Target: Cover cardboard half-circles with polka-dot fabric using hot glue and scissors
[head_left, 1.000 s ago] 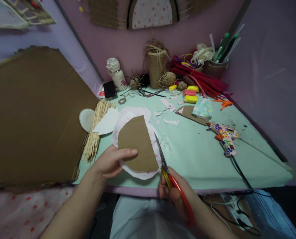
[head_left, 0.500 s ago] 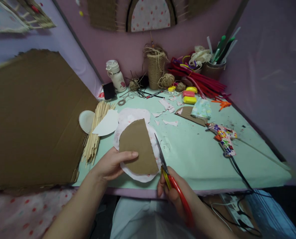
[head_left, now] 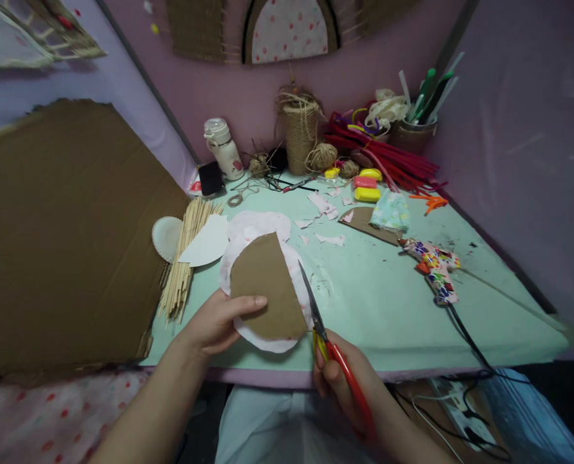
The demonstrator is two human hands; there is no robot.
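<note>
My left hand point(head_left: 216, 320) pinches a brown cardboard half-round point(head_left: 266, 289) lying on white fabric point(head_left: 267, 344) with faint pink dots, thumb on top of the cardboard. In my right hand point(head_left: 347, 388) are red-handled scissors point(head_left: 326, 341); the blades point up along the right edge of the fabric. Both hands hover over the near edge of the mint-green table point(head_left: 388, 309).
A large cardboard sheet point(head_left: 59, 232) leans at the left, beside a bundle of wooden sticks point(head_left: 185, 254) and a small paper plate point(head_left: 165, 235). A patterned glue gun point(head_left: 434, 267) with its cord lies to the right. Twine, pipe cleaners, clay and a bottle point(head_left: 221, 148) crowd the back.
The scissors' blades have closed a little along the fabric's right edge. My left hand and the piece have shifted only slightly.
</note>
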